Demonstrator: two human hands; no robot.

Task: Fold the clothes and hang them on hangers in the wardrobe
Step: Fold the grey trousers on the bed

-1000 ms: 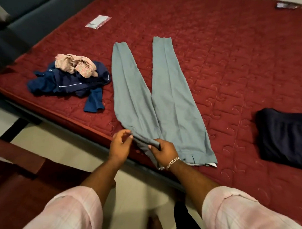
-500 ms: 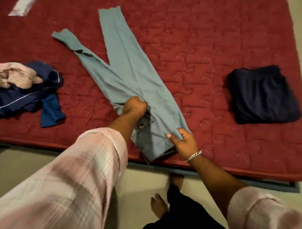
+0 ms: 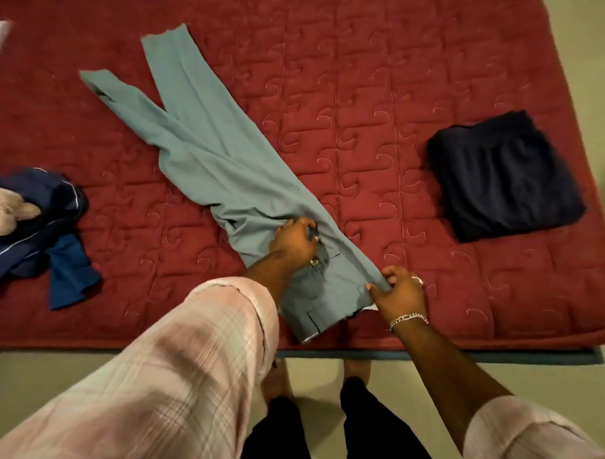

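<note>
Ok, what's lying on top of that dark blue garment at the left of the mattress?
A crumpled pale pink garment rests on the dark blue garment, at the frame's left edge. Its full extent is cut off, and whatever lies beneath the pile is covered.

trousers (image 3: 220, 170) on mattress (image 3: 358, 90)

Open quilted red mattress (image 3: 358, 90) is left between the long grey-green trousers (image 3: 202, 143) and the folded dark navy garment (image 3: 505, 174), while passage on the left is blocked by the crumpled blue and pink clothes heap (image 3: 37, 231), well apart from the trousers.
</note>
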